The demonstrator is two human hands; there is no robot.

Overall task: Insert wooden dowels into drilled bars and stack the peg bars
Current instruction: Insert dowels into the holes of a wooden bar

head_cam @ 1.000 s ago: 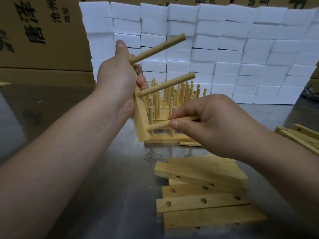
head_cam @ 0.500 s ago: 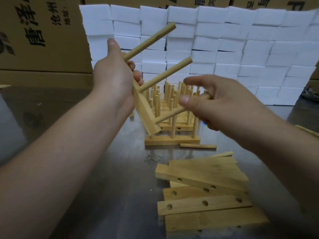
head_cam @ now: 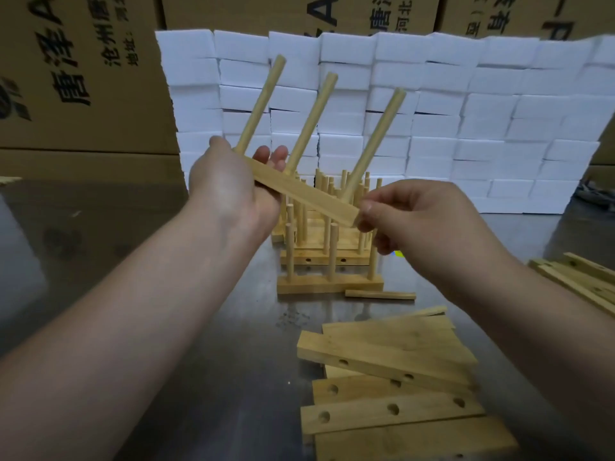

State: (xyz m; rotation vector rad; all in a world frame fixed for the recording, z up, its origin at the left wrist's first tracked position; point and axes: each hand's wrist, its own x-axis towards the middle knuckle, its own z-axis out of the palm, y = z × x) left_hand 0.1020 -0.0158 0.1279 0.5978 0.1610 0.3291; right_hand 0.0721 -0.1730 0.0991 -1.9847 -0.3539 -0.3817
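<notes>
A wooden bar (head_cam: 301,191) with three dowels standing out of it hangs tilted in the air above the table, its dowels pointing up and to the right. My left hand (head_cam: 226,188) grips the bar's upper left end. My right hand (head_cam: 409,217) pinches its lower right end between thumb and fingers. Behind and below the bar stands the stack of finished peg bars (head_cam: 329,261) with several upright dowels. A pile of drilled bars without dowels (head_cam: 392,387) lies near me.
One loose dowel (head_cam: 379,295) lies on the metal table (head_cam: 199,377) beside the stack. More bars (head_cam: 579,281) lie at the right edge. A wall of white foam blocks (head_cam: 482,128) and cardboard boxes (head_cam: 83,78) closes the back.
The right hand left the third dowel, now seated in the bar, and moved to pinch the bar's lower end. The bar swung from nearly upright toward level, dowels now pointing up.
</notes>
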